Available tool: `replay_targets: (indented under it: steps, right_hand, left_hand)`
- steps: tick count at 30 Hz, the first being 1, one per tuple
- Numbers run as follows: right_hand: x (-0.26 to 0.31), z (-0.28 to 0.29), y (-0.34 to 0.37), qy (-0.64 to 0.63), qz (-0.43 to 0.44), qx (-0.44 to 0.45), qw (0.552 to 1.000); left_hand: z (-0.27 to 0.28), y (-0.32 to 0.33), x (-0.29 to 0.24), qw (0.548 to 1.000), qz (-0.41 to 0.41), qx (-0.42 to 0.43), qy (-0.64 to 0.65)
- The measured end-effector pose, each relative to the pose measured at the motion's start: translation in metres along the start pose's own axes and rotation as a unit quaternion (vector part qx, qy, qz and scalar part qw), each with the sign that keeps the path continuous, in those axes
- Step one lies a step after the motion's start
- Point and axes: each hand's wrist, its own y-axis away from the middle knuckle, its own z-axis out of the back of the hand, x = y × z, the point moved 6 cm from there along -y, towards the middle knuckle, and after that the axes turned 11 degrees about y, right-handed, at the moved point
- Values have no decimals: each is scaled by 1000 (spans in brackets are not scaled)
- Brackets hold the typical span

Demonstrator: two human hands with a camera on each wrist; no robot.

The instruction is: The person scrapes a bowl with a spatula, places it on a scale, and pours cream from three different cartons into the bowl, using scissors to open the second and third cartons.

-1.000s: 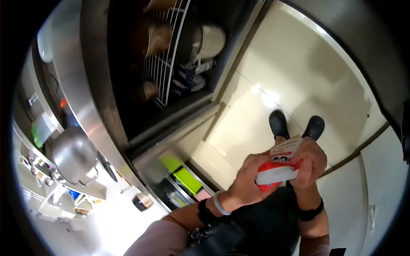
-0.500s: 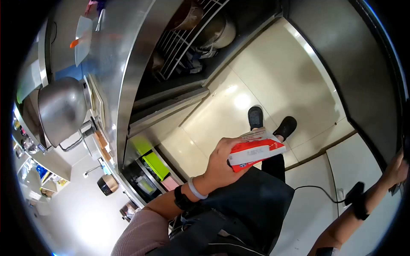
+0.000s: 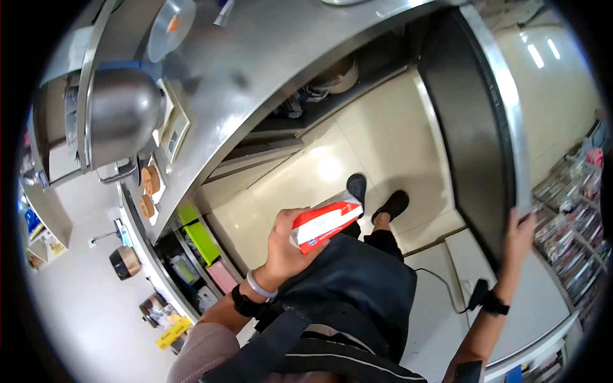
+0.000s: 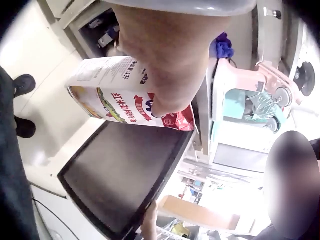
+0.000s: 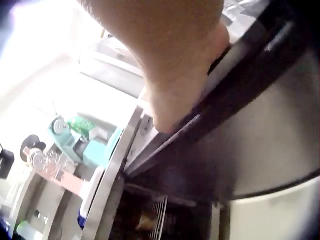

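My left hand [image 3: 284,246] grips a red and white cream carton [image 3: 329,220] at one end, in front of the body. In the left wrist view the same carton [image 4: 102,102] shows its printed front and side, with the thumb pressed on its red part. Over on the right, my right hand [image 3: 519,236] holds the free edge of the under-counter fridge door [image 3: 466,121], which stands open. The right wrist view has the thumb over the dark edge of the door [image 5: 270,130]; the other fingers are mostly hidden.
Left of the door runs a steel counter [image 3: 255,51] above the fridge's open front. A large metal bowl [image 3: 121,115] and a clear bowl [image 3: 172,29] are on the far left. White cabinets [image 3: 434,319] and a dangling cable [image 3: 450,290] lie at the lower right.
My right hand has let go of the carton and moved right to the fridge door, which has swung partway toward the fridge. The left hand keeps the carton. The head view has shifted.
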Motion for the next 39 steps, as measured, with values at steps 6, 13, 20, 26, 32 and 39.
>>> replay_targets:
  steps: [6, 13, 20, 26, 32, 39]
  right_hand:
    - [111, -2, 119, -61, 155, 181, 969]
    - [262, -42, 191, -15, 211, 180, 961]
    - [395, -3, 212, 164, 411, 210, 872]
    - [553, 254, 332, -339, 528, 106, 771]
    - [593, 446, 484, -343, 829, -81, 435]
    - [614, 456, 496, -229, 808, 35, 541]
  left_hand:
    - [79, 36, -39, 996, 12, -90, 18]
    - [197, 68, -38, 981, 0, -192, 10]
    - [331, 101, 16, 945, 7, -327, 26]
    - [407, 98, 65, 926, -18, -377, 27]
    - [427, 79, 105, 921, -44, -380, 74]
    - [427, 71, 113, 919, -37, -391, 48]
